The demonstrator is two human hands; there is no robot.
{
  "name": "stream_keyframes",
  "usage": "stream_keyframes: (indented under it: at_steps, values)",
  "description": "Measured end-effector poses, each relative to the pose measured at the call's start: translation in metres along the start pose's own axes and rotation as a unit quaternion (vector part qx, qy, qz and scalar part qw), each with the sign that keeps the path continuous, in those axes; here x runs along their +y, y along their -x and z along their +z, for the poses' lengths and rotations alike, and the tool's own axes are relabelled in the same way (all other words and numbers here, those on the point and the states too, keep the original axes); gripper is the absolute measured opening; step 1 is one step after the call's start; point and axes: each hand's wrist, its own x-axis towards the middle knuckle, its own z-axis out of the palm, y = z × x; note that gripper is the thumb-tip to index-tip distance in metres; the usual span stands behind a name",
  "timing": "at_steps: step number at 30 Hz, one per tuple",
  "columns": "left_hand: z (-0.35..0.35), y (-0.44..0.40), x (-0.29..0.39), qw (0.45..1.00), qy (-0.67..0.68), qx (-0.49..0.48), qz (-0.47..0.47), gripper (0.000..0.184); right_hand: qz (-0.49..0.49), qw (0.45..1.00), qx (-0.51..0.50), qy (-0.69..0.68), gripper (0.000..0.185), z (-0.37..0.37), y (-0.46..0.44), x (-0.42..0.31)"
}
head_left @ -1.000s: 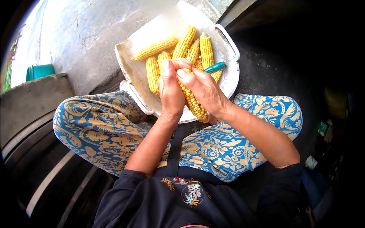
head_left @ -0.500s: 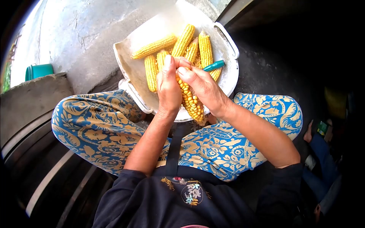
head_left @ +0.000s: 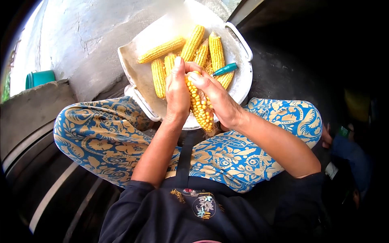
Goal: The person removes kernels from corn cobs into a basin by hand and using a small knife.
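Observation:
Between my two hands is an ear of corn (head_left: 200, 108), its tip slanting down toward my lap and part of its cob bare of kernels. My left hand (head_left: 178, 91) wraps its left side, thumb pointing up. My right hand (head_left: 214, 95) is closed on the other side, thumb pressed on the kernels near the upper end. Under and beyond them stands a white basin (head_left: 135, 67) holding several yellow ears (head_left: 161, 50) and loose kernels. A teal handle (head_left: 225, 69) of some tool lies across an ear at the right; its other end is hidden.
The basin has a side handle (head_left: 239, 40) at its right. A green bucket (head_left: 40, 79) stands at the left behind a low concrete ledge (head_left: 36, 99). My patterned trouser legs (head_left: 97, 141) flank the basin. Another person's leg (head_left: 350, 158) shows at the far right.
My right thumb and fingers have shifted slightly on the ear, and more bare cob shows beside them. The whole view has moved a little. At the right, the other person's leg has changed position.

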Motion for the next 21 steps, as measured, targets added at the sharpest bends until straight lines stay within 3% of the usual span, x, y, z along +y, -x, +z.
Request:
stream_keyframes:
  at_steps: [2, 6, 10, 13, 19, 21]
  values:
    - [-0.001, 0.0, -0.003, 1.0, -0.005, 0.003, -0.028, 0.051, -0.01, 0.998, 0.016, 0.06, 0.046, -0.004, -0.001, 0.008]
    - [0.004, 0.001, -0.003, 0.997, 0.071, 0.007, -0.037, 0.05, -0.032, 0.986, 0.05, 0.155, 0.047, -0.01, -0.006, 0.015]
    - [0.008, 0.004, -0.001, 0.997, 0.049, 0.051, -0.025, 0.049, -0.028, 0.974, 0.06, 0.215, 0.045, -0.01, -0.005, 0.012]
    - [0.004, 0.004, -0.006, 0.988, 0.135, 0.027, -0.064, 0.047, -0.069, 0.976, 0.047, 0.202, 0.043, -0.013, -0.008, 0.014]
    - [0.007, 0.004, -0.001, 0.991, 0.108, 0.05, -0.068, 0.046, -0.031, 0.994, 0.025, 0.101, 0.042, -0.013, -0.007, 0.012]
    - [0.004, 0.001, -0.002, 0.99, 0.119, 0.041, -0.068, 0.047, -0.035, 0.989, 0.023, 0.142, 0.042, -0.013, -0.008, 0.011]
